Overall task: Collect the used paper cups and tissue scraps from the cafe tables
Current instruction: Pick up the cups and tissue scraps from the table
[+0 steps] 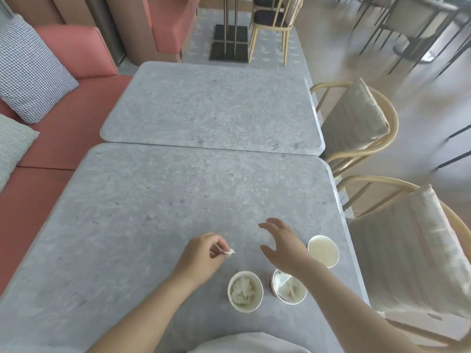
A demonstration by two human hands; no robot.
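Three white paper cups stand near the front right of the grey table point(127, 225). The left cup point(245, 291) holds crumpled tissue. The middle cup point(289, 289) also has tissue inside and is partly covered by my right forearm. The right cup point(323, 251) looks empty. My left hand point(201, 258) pinches a small white tissue scrap point(230, 252) just above the table, up and left of the left cup. My right hand point(283, 244) hovers over the table with fingers spread, holding nothing.
A second grey table point(214, 105) butts against the far edge. A pink bench point(63, 138) with cushions runs along the left. Two rattan chairs point(356, 123) with cushions stand on the right. More chairs and a table base are farther back.
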